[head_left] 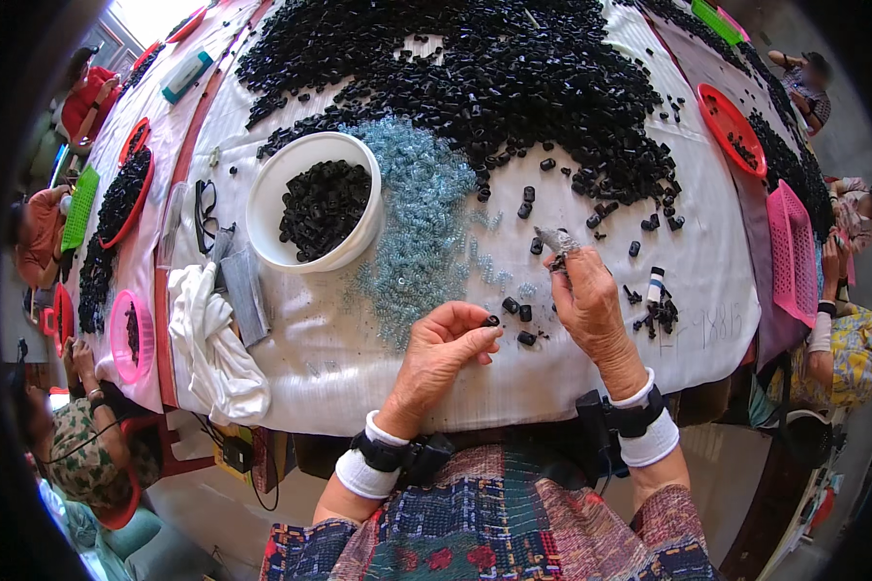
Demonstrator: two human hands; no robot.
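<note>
Near the table's front edge, my left hand (431,360) pinches a small black plastic cap (491,321) between thumb and fingertips. My right hand (589,295), a little farther off, grips a small tool wrapped in grey material (555,239); its kind is hidden by the fingers. Several loose black caps (525,339) lie between the two hands. To the left of them spreads a heap of small clear bluish rings (412,232). A white bowl (262,225) beside it holds more black caps (325,208). Right of my right hand lie small black scraps (661,316).
A large heap of black parts (455,68) covers the far middle. At left lie a white cloth (213,349), eyeglasses (204,215) and a grey cloth strip (244,295). Red trays (715,116) and a pink basket (791,257) stand right. Other people (97,436) sit along both sides.
</note>
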